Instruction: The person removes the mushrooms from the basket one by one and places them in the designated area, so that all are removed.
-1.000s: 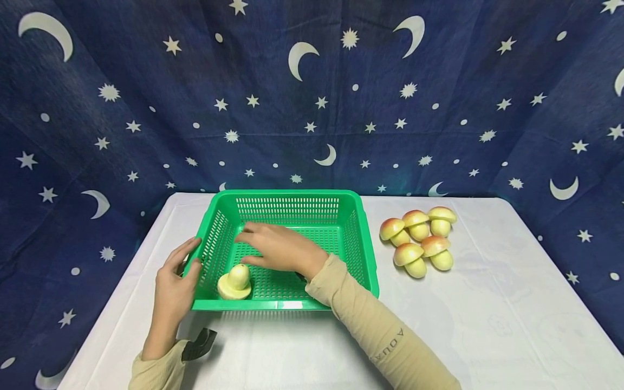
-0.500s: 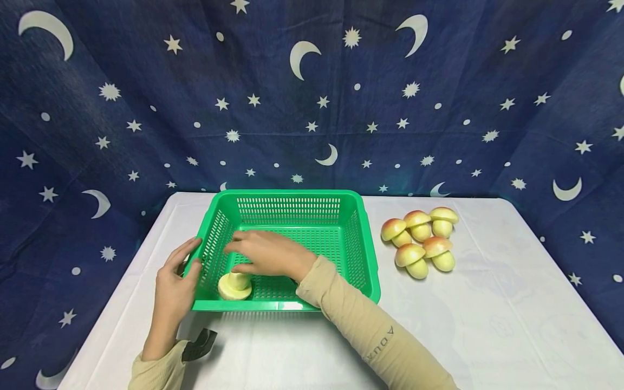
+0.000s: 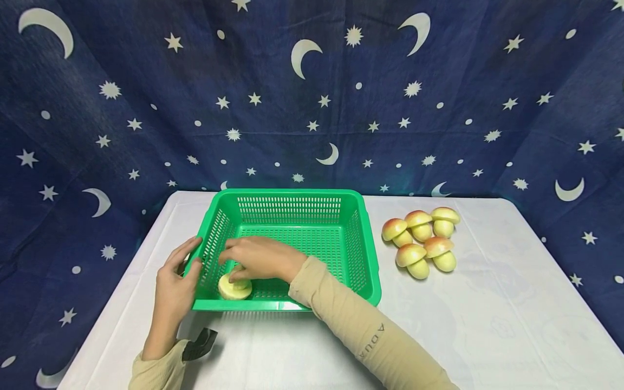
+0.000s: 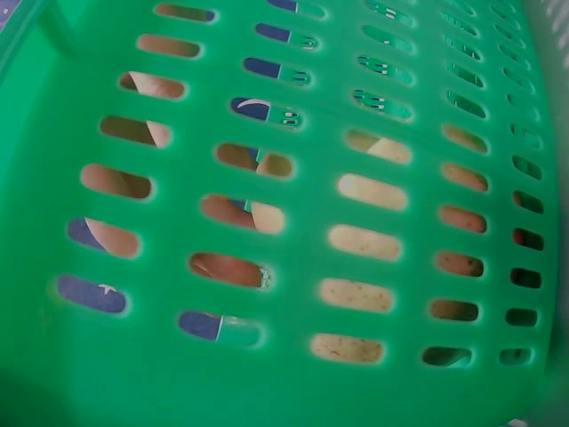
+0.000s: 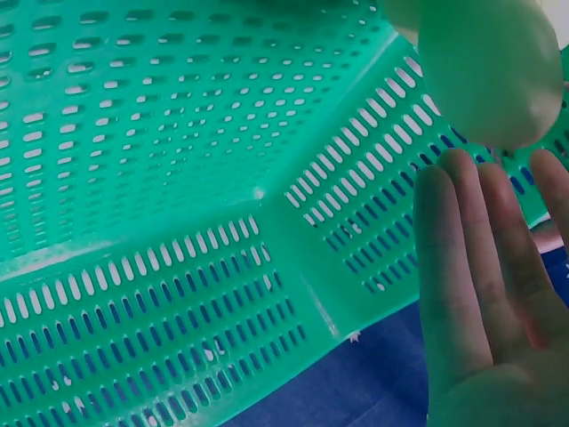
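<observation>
In the head view, a green plastic basket (image 3: 297, 305) stands on the table, with a mushroom-shaped toy (image 3: 235, 290) cap-down in its near left corner. Over that toy reaches my right hand (image 3: 260, 257), thumb against the pale stem and part of it hidden. The right wrist view shows the right hand's fingers (image 5: 471, 258) rather straight, a gap between their tips and the pale rounded stem (image 5: 489, 71). My left hand (image 3: 175, 281) rests its fingertips and thumb on the basket's left rim. Only perforated basket wall (image 4: 293, 356) fills the left wrist view, that hand being out of sight there.
Several yellow mushroom-shaped toys with reddish caps (image 3: 418, 244) lie grouped on the white tablecloth (image 3: 497, 303), right of the basket. Behind the table hangs a dark blue curtain (image 3: 273, 146) with moons and stars. A black strap piece (image 3: 200, 344) sits at the left wrist.
My right hand has moved left and toward me inside the basket, down to the mushroom-shaped toy's stem. My left hand has stayed at the rim.
</observation>
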The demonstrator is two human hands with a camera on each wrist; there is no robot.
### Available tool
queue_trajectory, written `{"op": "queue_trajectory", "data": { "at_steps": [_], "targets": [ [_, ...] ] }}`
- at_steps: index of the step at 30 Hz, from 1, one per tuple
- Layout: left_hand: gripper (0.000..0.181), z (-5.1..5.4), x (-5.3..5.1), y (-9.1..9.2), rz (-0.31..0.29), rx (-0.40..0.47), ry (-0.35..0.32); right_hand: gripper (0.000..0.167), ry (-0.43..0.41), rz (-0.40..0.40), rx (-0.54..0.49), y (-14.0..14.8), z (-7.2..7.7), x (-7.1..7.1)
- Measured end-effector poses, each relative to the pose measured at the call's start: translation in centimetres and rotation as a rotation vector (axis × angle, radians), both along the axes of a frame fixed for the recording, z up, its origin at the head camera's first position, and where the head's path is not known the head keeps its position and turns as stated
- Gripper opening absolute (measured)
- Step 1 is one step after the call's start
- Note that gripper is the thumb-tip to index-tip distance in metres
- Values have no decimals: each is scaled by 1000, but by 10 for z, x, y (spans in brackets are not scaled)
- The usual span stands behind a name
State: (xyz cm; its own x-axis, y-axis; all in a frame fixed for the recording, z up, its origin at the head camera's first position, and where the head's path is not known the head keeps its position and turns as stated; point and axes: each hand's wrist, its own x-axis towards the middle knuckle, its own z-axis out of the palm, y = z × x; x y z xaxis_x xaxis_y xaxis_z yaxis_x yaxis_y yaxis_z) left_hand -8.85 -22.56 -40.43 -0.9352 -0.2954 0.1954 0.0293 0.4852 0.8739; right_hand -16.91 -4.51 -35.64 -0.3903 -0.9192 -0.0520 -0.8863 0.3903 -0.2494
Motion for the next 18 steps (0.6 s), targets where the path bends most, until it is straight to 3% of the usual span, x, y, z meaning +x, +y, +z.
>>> {"op": "queue_trajectory", "data": {
  "at_steps": [18],
  "targets": [
    [41, 1, 0, -1, -21, 8, 18, 33, -40, -5, 77, -6, -6, 0]
  ]
}}
